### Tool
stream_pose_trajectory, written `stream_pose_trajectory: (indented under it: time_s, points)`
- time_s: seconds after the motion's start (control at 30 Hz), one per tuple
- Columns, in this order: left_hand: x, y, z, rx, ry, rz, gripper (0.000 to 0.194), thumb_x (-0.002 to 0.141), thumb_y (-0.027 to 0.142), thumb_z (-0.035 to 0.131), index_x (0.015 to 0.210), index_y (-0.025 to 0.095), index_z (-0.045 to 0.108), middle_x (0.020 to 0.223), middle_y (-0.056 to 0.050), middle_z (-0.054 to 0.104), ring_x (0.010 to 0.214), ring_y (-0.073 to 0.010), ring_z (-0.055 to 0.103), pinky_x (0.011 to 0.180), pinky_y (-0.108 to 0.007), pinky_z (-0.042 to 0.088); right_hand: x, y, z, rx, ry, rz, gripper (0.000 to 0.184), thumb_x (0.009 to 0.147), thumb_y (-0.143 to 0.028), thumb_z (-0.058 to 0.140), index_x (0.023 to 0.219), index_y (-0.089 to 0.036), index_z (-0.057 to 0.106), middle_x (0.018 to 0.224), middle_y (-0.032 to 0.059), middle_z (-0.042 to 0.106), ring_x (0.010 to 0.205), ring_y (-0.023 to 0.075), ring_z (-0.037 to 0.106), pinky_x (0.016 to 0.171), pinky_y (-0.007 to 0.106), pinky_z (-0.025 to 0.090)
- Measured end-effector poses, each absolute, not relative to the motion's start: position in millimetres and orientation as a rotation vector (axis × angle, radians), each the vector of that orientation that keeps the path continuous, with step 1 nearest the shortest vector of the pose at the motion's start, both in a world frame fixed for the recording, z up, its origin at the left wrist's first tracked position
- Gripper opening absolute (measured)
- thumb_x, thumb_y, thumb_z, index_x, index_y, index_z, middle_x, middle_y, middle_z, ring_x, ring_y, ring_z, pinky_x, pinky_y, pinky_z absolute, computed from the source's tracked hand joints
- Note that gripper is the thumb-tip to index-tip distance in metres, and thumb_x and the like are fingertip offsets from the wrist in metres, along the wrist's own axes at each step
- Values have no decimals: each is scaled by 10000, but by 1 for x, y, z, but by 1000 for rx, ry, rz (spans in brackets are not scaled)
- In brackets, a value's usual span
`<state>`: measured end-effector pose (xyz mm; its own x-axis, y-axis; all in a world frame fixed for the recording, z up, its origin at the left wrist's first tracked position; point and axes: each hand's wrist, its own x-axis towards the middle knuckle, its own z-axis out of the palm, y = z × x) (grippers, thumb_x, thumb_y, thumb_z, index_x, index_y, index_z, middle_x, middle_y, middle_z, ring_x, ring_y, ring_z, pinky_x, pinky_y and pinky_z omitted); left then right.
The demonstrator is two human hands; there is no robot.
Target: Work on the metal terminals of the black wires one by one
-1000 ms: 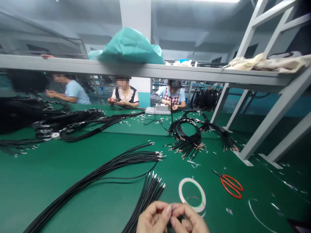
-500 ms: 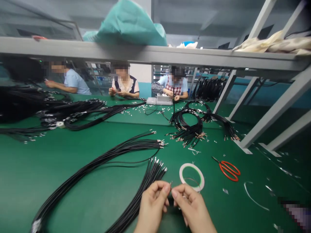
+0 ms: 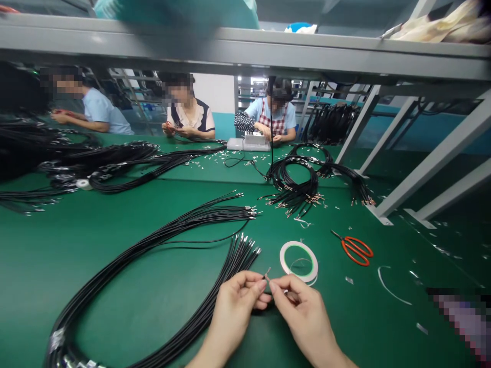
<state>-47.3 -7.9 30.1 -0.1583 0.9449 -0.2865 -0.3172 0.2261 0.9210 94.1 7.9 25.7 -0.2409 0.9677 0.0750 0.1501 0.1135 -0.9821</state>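
My left hand point(image 3: 238, 304) is closed in a pinch on the end of a black cable point(image 3: 268, 294). A thin coppery tip pokes up between the fingertips. My right hand point(image 3: 303, 312) pinches at the same cable end from the other side, its curled fingers hiding part of it. Left of my hands lies a bundle of black cables point(image 3: 138, 258), bent in a wide loop, with silvery ends. Just beyond my right hand is a roll of white tape point(image 3: 284, 258) with a green inner ring. Orange-handled scissors point(image 3: 356, 250) lie farther right.
Coiled black cables point(image 3: 295, 179) lie ahead, and more cables point(image 3: 115, 161) are heaped at the left. Grey frame legs point(image 3: 429, 158) stand at the right under a shelf beam point(image 3: 245, 48). Several people work across the green table point(image 3: 172, 327). Film scraps are scattered about.
My view has tipped down, so everything sits higher in the picture. The coppery tip now shows more clearly between my fingertips, which remain pinched together.
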Motion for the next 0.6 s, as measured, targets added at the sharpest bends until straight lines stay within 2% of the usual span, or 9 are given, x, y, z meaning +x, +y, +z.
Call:
stream_pose_trajectory:
  time_s: [0.1, 0.2, 0.6]
  points:
    - [-47, -9, 29, 703, 1229, 1263, 350, 644, 392, 836, 790, 112, 684, 678, -29, 704, 574, -131, 672, 561, -222, 562, 96, 8, 26, -1135, -1622, 1126, 263, 892, -369, 599, 773, -147, 674, 661, 14, 631, 528, 120, 512, 499, 218, 415]
    - [-47, -9, 28, 718, 1221, 1233, 357, 666, 410, 820, 785, 106, 676, 656, -24, 690, 563, -127, 666, 559, -220, 560, 97, 8, 27, -1113, -1640, 1098, 243, 895, -339, 594, 759, -151, 666, 662, 9, 620, 548, 123, 526, 519, 214, 425]
    - [-48, -12, 32, 679, 1136, 1136, 311, 748, 380, 771, 815, 93, 671, 661, -27, 682, 541, -101, 645, 538, -191, 539, 101, 10, 35, -1081, -1586, 1258, 214, 908, -311, 590, 783, -151, 657, 691, 12, 656, 604, 134, 593, 570, 214, 460]
